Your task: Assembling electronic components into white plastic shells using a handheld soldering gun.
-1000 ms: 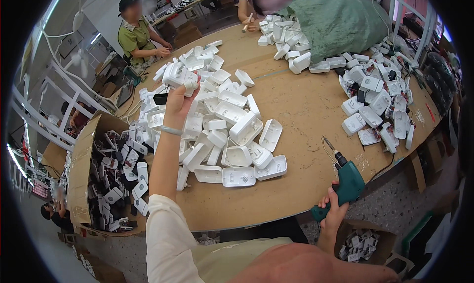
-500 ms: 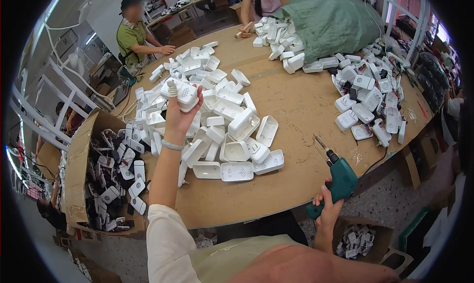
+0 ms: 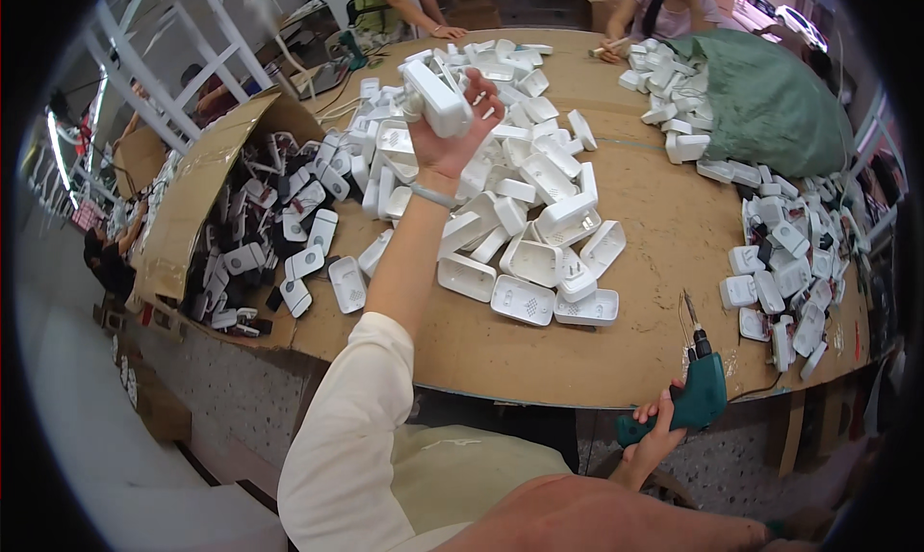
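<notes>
Our left hand, fingers loosely spread, holds a smooth white plastic casing over the open white plastic shells on the brown counter; our right hand grips a dark-green pistol-shaped power screwdriver. We judge work partway: white-and-black pieces crowd the cardboard box, many shells remain. The casing's long axis slants far-left to near-right.

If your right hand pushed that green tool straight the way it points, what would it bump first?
Probably the white plastic cases beside the green sack, across the table. Depth is unclear, though: the green tool in the right hand might touch the table sooner.
</notes>
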### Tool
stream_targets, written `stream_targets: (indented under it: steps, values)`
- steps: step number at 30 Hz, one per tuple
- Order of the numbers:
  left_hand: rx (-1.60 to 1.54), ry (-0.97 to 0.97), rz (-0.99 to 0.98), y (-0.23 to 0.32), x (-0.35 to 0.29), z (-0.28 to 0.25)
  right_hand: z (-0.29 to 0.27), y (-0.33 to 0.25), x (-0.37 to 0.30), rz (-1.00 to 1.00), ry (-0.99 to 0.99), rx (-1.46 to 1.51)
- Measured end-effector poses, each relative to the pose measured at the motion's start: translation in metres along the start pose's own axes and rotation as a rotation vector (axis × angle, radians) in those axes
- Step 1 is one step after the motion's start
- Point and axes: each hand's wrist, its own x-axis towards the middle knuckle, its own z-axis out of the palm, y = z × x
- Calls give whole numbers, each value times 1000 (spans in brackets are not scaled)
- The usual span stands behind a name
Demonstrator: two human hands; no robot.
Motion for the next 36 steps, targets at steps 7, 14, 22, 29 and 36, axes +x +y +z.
stream_targets:
  steps: [7,14,22,29,36]
  values:
    - [81,83,5,9,-27,-31,4,0,1,16,-23,-11]
    - [82,232,126,10,-33,-42,0,4,6,-18,-45,-17]
    - [783,303,239,37,-37,-52,7,3,2,41,-16,2]
    - [1488,-9,351,48,-36,-4,6,5,3,60,-20,-15]
    - [1918,-76,541,31,-41,47,2,5,7,68,-40,-12]
